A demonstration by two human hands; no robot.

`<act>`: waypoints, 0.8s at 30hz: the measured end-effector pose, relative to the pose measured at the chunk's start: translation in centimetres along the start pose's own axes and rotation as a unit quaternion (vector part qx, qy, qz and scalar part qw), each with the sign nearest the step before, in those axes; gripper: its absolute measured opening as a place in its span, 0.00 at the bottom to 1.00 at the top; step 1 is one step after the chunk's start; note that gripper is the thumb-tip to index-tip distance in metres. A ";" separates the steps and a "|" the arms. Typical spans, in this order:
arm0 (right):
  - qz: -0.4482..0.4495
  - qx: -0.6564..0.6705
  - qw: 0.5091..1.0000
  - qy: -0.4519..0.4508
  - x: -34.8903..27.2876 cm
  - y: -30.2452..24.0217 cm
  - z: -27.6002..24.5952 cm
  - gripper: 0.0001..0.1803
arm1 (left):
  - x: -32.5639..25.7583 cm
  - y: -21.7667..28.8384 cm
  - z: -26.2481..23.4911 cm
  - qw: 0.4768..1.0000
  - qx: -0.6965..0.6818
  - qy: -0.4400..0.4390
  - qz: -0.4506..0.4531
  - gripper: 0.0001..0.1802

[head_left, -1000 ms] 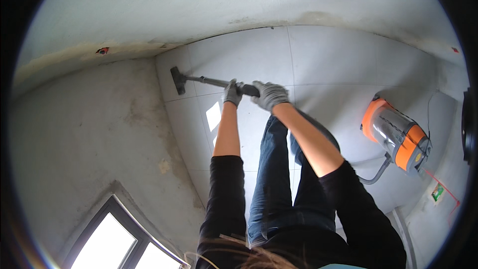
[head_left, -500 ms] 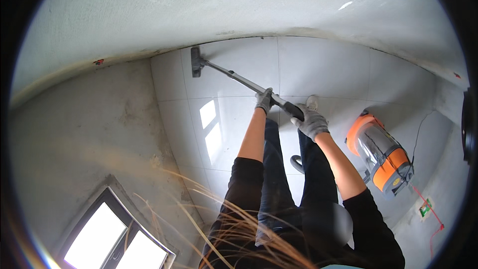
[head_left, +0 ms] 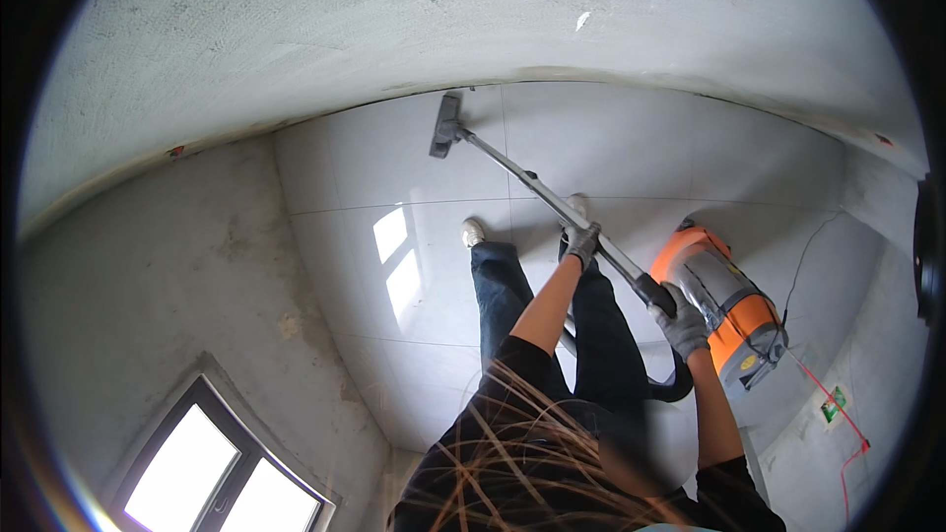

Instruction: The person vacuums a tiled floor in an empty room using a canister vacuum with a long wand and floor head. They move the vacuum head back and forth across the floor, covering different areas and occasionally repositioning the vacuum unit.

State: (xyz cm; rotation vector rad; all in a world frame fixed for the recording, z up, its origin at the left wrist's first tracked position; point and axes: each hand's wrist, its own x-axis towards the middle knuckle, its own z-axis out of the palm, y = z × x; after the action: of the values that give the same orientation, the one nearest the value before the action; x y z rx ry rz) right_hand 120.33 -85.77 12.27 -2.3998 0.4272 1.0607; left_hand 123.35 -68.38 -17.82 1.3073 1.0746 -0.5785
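Note:
Both of my hands wear grey gloves and hold a vacuum cleaner wand (head_left: 530,181). My left hand (head_left: 582,244) wraps round the metal tube about midway along it. Farther back, my right hand (head_left: 682,319) is closed on the black handle, where a black hose (head_left: 675,386) bends down beside my leg. At the wand's far end a dark grey floor head (head_left: 446,125) rests on the tiles, close to the far wall. To the right of my right hand stands the orange and grey vacuum cleaner (head_left: 727,307), partly behind that hand.
Large pale tiles cover the floor (head_left: 601,143). Rough grey walls (head_left: 197,236) bound it ahead and at the left, where a window (head_left: 222,463) is set. A red cord (head_left: 816,382) runs from the vacuum to the right wall, near a green socket box (head_left: 834,404). My shoes (head_left: 473,232) stand below the wand.
The floor head has shifted right along the far wall. Both hands have moved right and nearer to me with the wand. My left leg now shows farther left.

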 end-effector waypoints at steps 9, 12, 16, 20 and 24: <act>0.149 0.148 0.976 -0.063 -13.0 6.5 2.0 0.33 | -9.1 -12.6 3.2 0.984 0.161 -0.063 -0.040 0.37; 0.124 0.341 0.926 -0.106 -18.1 6.9 7.1 0.34 | -14.9 -13.8 0.0 0.973 0.213 -0.029 -0.084 0.35; 0.161 0.499 0.836 -0.161 -18.3 4.6 12.4 0.31 | -14.9 -9.9 -5.3 0.980 0.169 -0.060 -0.091 0.34; 0.156 0.592 0.770 -0.179 -12.8 -2.0 14.2 0.28 | -5.8 -4.5 -8.1 0.950 0.265 0.036 0.162 0.18; 0.182 0.622 0.723 -0.241 -13.2 -8.5 17.0 0.24 | 0.3 -2.8 -12.1 0.965 0.253 -0.062 -0.027 0.23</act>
State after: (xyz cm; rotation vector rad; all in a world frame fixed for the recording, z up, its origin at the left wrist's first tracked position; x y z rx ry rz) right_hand 105.33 -68.27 14.81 -0.8145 1.0202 0.9803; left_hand 117.48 -57.45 -18.40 1.6572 0.8901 -1.0091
